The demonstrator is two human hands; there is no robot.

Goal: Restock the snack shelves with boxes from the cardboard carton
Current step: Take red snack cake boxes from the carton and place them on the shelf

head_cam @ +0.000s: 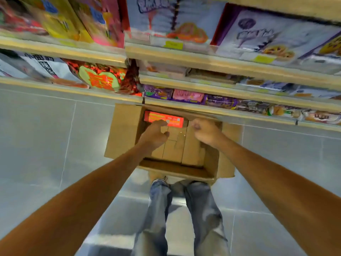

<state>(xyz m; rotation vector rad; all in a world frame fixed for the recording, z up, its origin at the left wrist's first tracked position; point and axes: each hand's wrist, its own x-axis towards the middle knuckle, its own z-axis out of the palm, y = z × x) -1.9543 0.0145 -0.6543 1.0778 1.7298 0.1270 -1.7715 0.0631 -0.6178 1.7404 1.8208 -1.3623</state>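
An open cardboard carton [121, 133] stands on the floor below the lowest shelf. At its far side lies a red snack box [173, 119]; the rest of the inside shows brown cardboard panels [173, 148]. My left hand [154, 135] reaches into the carton. Its curled fingertips are at the red box's near edge and the thumb is spread apart below, with no closed grip to be seen. My right hand [204, 131] hovers over the carton's far right part, curled into a fist with nothing in it. The shelves [212, 108] above hold rows of snack packs.
Several shelf tiers rise ahead: big purple and white boxes [267, 37] at the top right, yellow and pink ones [73, 21] at the top left, small purple and pink packs [188, 97] on the lowest tier. My jeans-clad legs [184, 209] stand behind the carton on grey floor tiles [46, 135].
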